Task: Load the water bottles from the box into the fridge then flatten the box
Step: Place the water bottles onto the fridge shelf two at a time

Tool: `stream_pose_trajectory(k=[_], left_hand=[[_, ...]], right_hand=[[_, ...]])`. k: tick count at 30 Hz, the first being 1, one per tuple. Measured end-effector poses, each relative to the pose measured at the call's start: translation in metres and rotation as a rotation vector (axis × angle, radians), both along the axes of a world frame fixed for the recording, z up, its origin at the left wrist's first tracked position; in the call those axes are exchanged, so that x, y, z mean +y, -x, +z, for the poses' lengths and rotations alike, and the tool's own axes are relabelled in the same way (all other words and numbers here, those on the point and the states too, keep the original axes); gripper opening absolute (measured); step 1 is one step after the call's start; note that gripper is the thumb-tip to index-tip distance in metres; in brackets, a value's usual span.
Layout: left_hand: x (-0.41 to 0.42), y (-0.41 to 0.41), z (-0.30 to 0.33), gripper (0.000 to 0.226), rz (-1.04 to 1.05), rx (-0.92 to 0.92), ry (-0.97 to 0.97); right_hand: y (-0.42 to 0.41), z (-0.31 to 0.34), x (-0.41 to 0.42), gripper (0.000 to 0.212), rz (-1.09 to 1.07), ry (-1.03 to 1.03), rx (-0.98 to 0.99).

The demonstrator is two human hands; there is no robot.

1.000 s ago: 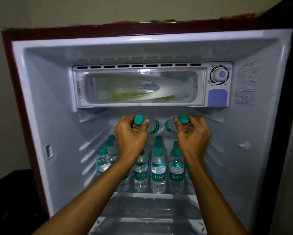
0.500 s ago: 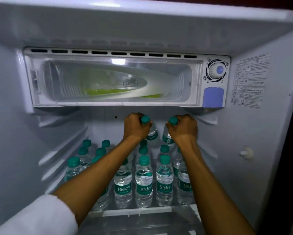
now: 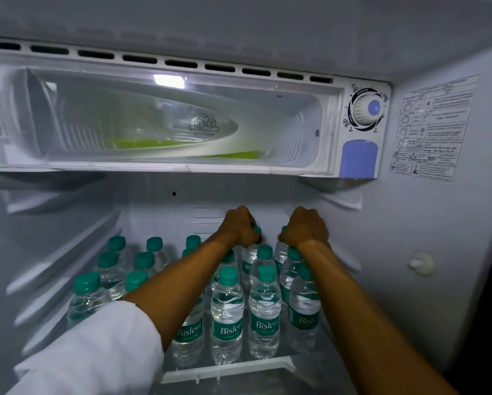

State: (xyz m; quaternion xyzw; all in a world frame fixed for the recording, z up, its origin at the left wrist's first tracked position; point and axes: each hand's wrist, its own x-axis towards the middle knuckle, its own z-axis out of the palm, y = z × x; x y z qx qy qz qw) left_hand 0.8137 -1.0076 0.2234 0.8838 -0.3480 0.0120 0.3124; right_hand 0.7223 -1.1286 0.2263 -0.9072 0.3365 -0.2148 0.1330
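Now both hands set 2 water bottles at the back of the fridge shelf (image 3: pixel 227 370).
Below the freezer box (image 3: pixel 159 124), the left hand (image 3: pixel 239 228) curls round one bottle's (image 3: pixel 249 259) cap and the right hand (image 3: pixel 306 228) round another's (image 3: pixel 281 250) (each upright), behind the standing Bisleri bottles (image 3: pixel 264 309).

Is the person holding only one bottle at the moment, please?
No, each hand grips its own bottle by the cap end at the back of the shelf: the left hand one, the right hand another.
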Motion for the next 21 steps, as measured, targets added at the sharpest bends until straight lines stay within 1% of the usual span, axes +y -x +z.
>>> stream_pose_trajectory(k=[2, 4, 10, 16, 21], left_hand=[[-0.0021, 0.0001, 0.0015, 0.035, -0.012, 0.017, -0.035], [-0.0037, 0.0005, 0.0022, 0.034, -0.022, 0.018, -0.066], [-0.0075, -0.0006, 0.0006, 0.030, -0.039, 0.002, -0.119], [-0.0075, -0.0019, -0.0005, 0.033, -0.024, 0.007, -0.118], [-0.0101, 0.0027, 0.0002, 0.035, -0.049, 0.010, -0.126]], right_hand=[[-0.0008, -0.0009, 0.0005, 0.042, -0.011, 0.019, 0.046], [-0.0017, -0.0006, 0.0003, 0.048, -0.011, 0.013, 0.069], [-0.0006, 0.0002, -0.0013, 0.054, -0.011, -0.007, 0.069], [0.0007, 0.0015, -0.0001, 0.048, -0.029, -0.005, 0.040], [0.0032, 0.0022, 0.0018, 0.048, -0.036, -0.020, 0.024]])
